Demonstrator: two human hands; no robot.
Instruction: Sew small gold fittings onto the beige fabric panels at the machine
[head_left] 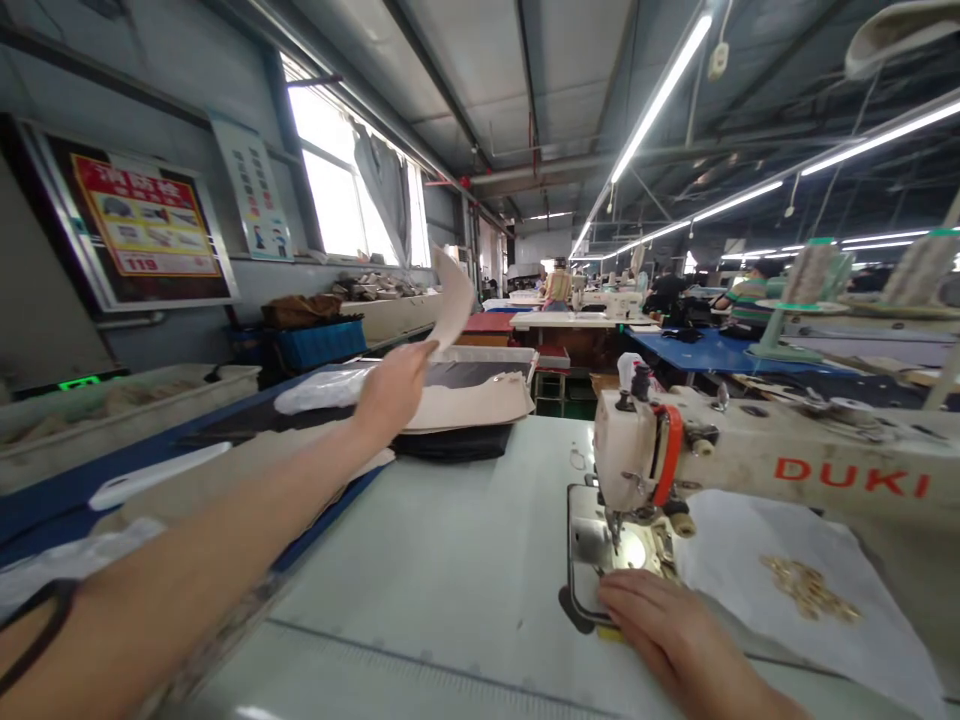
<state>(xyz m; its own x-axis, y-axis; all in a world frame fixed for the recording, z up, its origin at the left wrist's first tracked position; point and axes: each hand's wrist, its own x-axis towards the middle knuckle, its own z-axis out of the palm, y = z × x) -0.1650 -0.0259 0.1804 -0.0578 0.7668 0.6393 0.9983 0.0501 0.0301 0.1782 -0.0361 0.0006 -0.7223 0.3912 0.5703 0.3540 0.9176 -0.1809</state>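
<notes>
My left hand (394,392) is raised over the left part of the table, pinching a curved beige fabric piece (453,305) by its lower end. Beneath it lies a stack of beige panels (480,402) on dark cloth (457,443). My right hand (667,625) lies flat at the front of the sewing machine (780,450), its fingertips on the metal plate (589,545) just before the lit needle area. Nothing shows in that hand, though its palm side is hidden.
Small gold-coloured metal pieces (810,588) lie on a white sheet (727,540) at the machine's right. A ruler strip (450,672) runs along the table's front. White bins (225,385) and a blue crate (322,342) stand left. Other people (556,285) are farther back.
</notes>
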